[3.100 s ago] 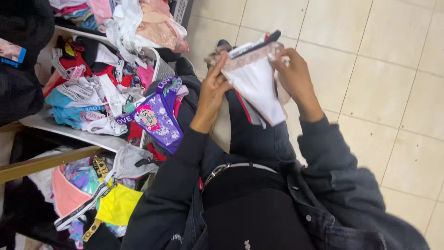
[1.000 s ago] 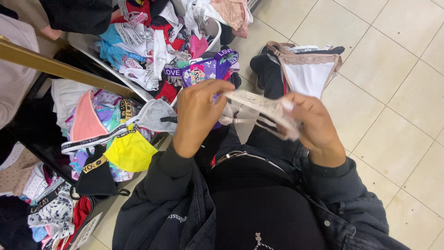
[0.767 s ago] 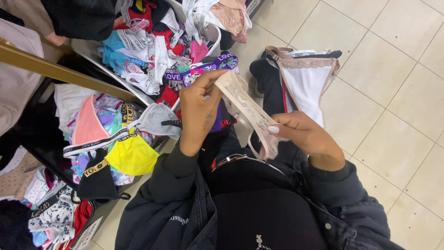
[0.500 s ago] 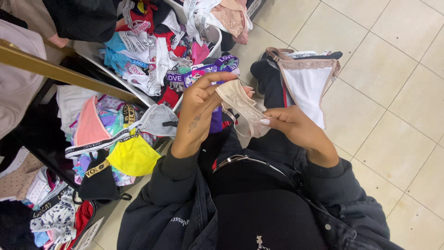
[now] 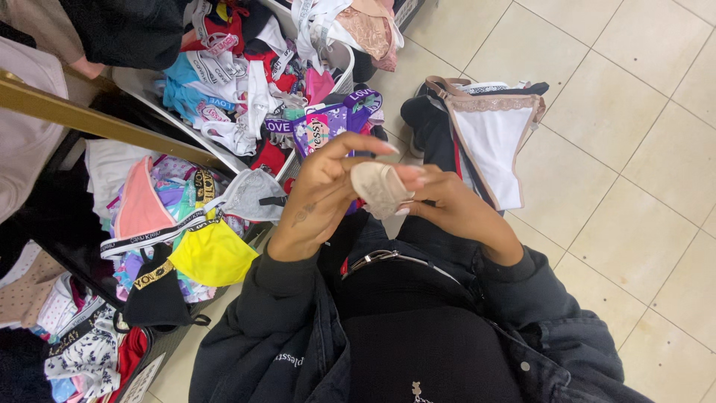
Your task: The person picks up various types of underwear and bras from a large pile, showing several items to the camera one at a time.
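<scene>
Cream floor tiles [image 5: 634, 239] spread to the right, and a bin of mixed coloured underwear [image 5: 224, 112] fills the upper left, a yellow pair [image 5: 212, 254] hanging at its near edge. White lace-trimmed briefs [image 5: 492, 142] drape over the person's right forearm. Both hands meet at chest height: the left hand [image 5: 321, 194] and right hand [image 5: 447, 205] each close their grip on a small folded beige garment [image 5: 380, 188] pinched between the fingertips.

Bins of mixed underwear [image 5: 224, 97] far left, yellow piece [image 5: 212, 254] hanging off the near bin, white lace-trimmed pair [image 5: 488, 142] draped right, beige tile floor [image 5: 634, 224].
</scene>
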